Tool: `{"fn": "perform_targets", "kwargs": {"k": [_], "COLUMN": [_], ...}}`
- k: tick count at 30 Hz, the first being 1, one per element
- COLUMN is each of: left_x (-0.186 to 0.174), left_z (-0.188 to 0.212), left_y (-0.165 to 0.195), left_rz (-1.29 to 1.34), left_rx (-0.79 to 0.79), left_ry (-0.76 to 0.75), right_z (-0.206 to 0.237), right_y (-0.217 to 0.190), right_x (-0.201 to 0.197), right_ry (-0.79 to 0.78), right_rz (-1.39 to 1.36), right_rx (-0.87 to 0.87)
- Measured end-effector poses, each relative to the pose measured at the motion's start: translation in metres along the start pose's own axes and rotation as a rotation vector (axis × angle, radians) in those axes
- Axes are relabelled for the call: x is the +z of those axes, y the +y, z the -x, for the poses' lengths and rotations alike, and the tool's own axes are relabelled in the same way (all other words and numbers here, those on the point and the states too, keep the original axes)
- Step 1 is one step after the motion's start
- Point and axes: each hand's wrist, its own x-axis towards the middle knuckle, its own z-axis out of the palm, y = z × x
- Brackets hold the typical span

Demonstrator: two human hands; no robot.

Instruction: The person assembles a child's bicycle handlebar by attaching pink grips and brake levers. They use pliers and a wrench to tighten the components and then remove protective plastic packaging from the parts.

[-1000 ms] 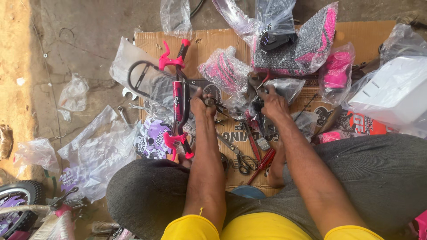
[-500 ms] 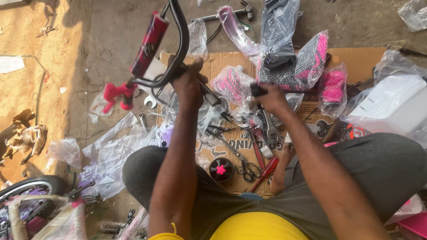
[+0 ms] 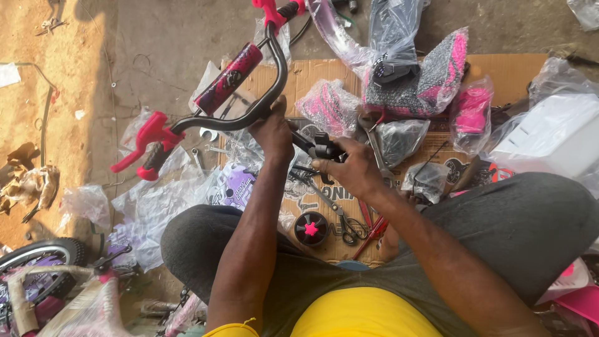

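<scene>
My left hand (image 3: 272, 133) grips the curved black tube of a small bicycle handlebar (image 3: 268, 93), held up above the cardboard. The bar carries a pink and black pad (image 3: 228, 77) and pink grips, one at lower left (image 3: 145, 145) and one at the top (image 3: 269, 9). My right hand (image 3: 349, 167) holds a small black clamp part (image 3: 326, 148) at the bar's stem, right beside my left hand. Both forearms reach out over my knees in grey trousers.
A flat cardboard sheet (image 3: 505, 65) lies on the dirt, strewn with bagged pink and black parts (image 3: 430, 75), pliers (image 3: 374, 228), scissors (image 3: 346, 228), a small black wheel with a pink hub (image 3: 311, 228) and a spanner. A white box (image 3: 549, 134) sits right; a small bicycle wheel (image 3: 37, 259) lower left.
The handlebar went from lying flat on the cardboard to being lifted and turned by my left hand. My right hand has closed in on the stem clamp beside it.
</scene>
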Motion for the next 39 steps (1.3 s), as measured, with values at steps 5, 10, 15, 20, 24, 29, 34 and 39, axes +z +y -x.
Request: {"fn": "perform_targets", "kwargs": {"k": [5, 10, 15, 20, 24, 29, 34, 39], "left_x": [-0.002, 0.010, 0.013, 0.010, 0.012, 0.008, -0.020, -0.040], "left_z": [-0.012, -0.017, -0.021, -0.026, -0.024, -0.026, -0.035, -0.043], "left_y": [-0.008, -0.010, -0.012, -0.003, 0.006, -0.008, -0.058, -0.077], "left_rz": [0.047, 0.105, 0.113, 0.054, 0.035, 0.045, 0.039, -0.353], "left_rx": [-0.031, -0.046, -0.016, 0.011, 0.018, -0.020, -0.142, -0.053], "left_ry": [-0.002, 0.030, 0.038, 0.072, 0.073, 0.117, 0.225, 0.318], "right_z": [0.001, -0.008, -0.022, -0.022, -0.019, -0.023, -0.033, -0.044], "right_y": [-0.012, -0.020, -0.010, -0.004, -0.005, 0.002, 0.028, 0.054], "right_x": [0.008, 0.001, -0.011, -0.023, -0.028, -0.024, -0.010, -0.006], "right_ry": [0.230, 0.292, 0.003, -0.047, -0.052, -0.052, 0.043, 0.064], "right_rz": [0.142, 0.179, -0.572, -0.930, -0.879, -0.825, -0.578, -0.602], "right_rx": [-0.279, -0.407, 0.013, 0.046, 0.097, 0.112, 0.241, 0.313]}}
